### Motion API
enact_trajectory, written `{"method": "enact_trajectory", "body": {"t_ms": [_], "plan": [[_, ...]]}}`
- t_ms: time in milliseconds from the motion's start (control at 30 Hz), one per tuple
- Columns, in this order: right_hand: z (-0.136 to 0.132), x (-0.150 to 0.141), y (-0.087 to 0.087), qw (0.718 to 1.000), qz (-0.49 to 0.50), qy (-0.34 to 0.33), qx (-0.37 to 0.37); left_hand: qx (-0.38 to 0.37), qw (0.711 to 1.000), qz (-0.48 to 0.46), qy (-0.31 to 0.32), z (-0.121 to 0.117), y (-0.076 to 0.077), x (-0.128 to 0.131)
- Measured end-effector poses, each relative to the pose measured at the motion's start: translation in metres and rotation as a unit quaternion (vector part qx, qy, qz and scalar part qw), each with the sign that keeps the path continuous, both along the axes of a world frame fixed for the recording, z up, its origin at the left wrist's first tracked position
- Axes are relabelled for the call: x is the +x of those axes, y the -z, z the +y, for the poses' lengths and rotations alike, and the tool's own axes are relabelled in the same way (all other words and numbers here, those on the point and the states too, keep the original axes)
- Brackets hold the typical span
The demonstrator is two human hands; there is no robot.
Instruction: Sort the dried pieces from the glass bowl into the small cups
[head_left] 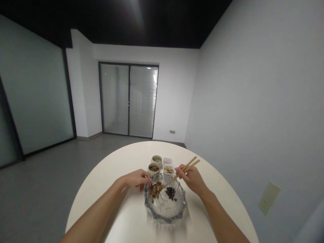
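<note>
A clear glass bowl (165, 214) with a scalloped rim stands on the table in front of me. Brown elongated pieces (156, 190) lie in its left part, and a small heap of dark beans (170, 193) lies to the right. My left hand (138, 179) is closed at the bowl's upper left rim, its fingertips on the glass. Wooden chopsticks (188, 165) are gripped in my right hand (191, 177), above the bowl's right side. Their tips reach down to the right edge of the brown pieces; whether they pinch one is too small to tell.
Behind the bowl stand a round cup of brown pieces (154, 168), another round cup (157, 159), a white square dish of pale tan pieces (168, 169) and a second small white dish (167, 161). The round white table (101, 189) is close to the right wall (253, 101).
</note>
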State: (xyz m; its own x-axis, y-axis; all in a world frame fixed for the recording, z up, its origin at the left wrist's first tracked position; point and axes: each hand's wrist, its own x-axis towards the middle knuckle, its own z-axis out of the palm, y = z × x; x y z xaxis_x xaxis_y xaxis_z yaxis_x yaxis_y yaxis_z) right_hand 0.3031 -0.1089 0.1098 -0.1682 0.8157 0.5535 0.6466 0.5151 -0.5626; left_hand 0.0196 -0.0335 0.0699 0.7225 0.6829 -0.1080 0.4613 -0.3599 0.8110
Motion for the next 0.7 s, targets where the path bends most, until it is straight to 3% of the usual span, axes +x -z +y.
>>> {"method": "enact_trajectory", "body": {"t_ms": [200, 433, 700], "plan": [[0.001, 0.004, 0.001, 0.999, -0.042, -0.004, -0.001, 0.001, 1.0, 0.012, -0.006, -0.001, -0.002, 0.0], [0.004, 0.016, 0.001, 1.0, 0.014, 0.011, 0.003, -0.005, 1.0, 0.005, 0.0, 0.004, 0.005, -0.003], [0.005, 0.014, 0.004, 1.0, 0.018, -0.006, -0.02, -0.007, 1.0, 0.006, -0.003, 0.001, 0.0, -0.001]]}}
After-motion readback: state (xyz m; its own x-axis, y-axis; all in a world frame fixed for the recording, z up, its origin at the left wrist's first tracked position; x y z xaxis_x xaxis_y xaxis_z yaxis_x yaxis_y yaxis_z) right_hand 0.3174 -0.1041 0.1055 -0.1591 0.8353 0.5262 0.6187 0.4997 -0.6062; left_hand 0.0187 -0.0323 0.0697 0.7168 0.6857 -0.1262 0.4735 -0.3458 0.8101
